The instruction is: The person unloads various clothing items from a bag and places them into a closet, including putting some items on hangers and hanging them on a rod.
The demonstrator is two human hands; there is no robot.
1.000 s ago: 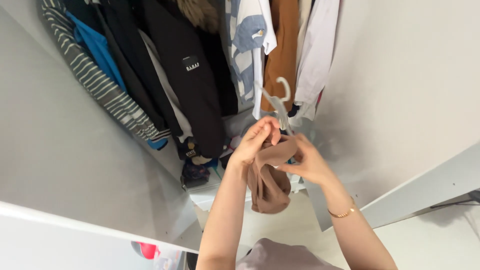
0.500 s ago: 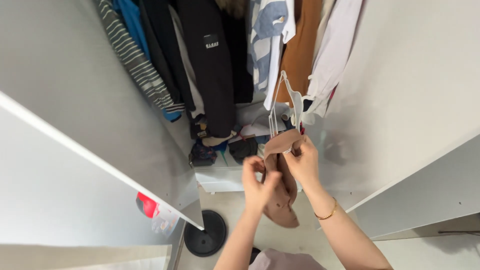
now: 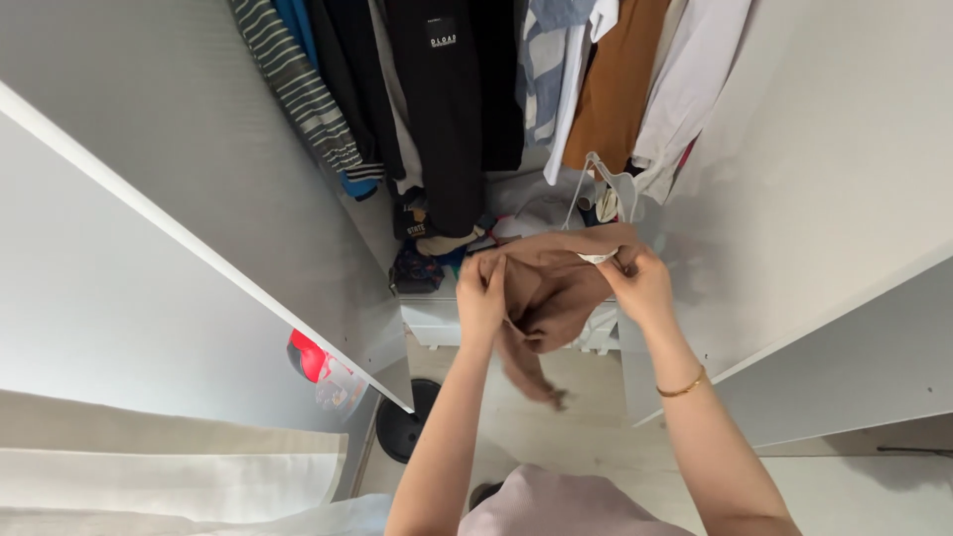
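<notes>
Stretching brown garment point(image 3: 556, 288) crosswise betw. both hands, L hand point(image 3: 481, 295) pinching its left edge, R hand point(image 3: 640, 286) gripping right edge by white hanger point(image 3: 608, 194), closet clothes just behind.

I hold both bare arms stretched forward and apart; my left hand point(image 3: 481, 293) and right hand point(image 3: 642, 285) each have a closed, pinching grip, knuckles up, wrists level.
</notes>
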